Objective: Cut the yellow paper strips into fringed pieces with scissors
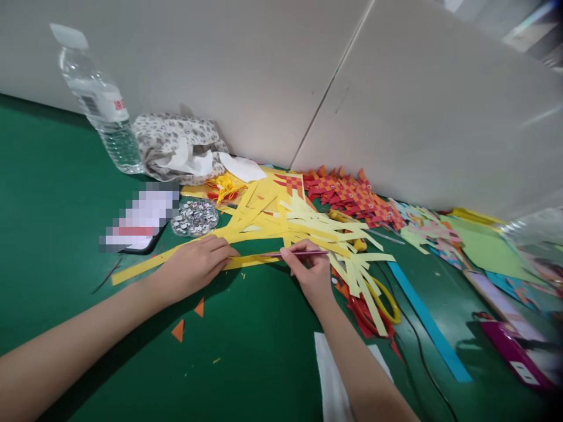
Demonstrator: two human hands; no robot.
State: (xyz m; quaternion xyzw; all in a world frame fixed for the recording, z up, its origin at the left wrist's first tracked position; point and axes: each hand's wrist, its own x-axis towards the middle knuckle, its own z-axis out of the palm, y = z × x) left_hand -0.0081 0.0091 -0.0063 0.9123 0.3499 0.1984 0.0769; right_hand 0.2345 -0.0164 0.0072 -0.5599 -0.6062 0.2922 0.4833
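Observation:
My left hand [200, 262] lies low over a yellow paper strip [143, 268], its fingers together and gripping the strip against the table. Between the thumb and fingers of my right hand [310, 269] is a thin purple stick [275, 254], held nearly level with its tip over the strip. The stick looks like a slim pen or pencil; its exact kind is unclear. Just beyond both hands spreads a pile of loose pale-yellow paper strips [303, 220]. Two orange paper triangles [177, 331] rest on the green table nearer to me.
A water bottle [103, 111], a patterned cloth tissue holder [176, 143], a phone [143, 217] and a tub of googly eyes [194, 217] stand left. Red-orange woven paper fish [343, 193] line the partition. Scissors with yellow handles [387, 302], a blue strip [428, 319] and a cable [420, 346] lie right.

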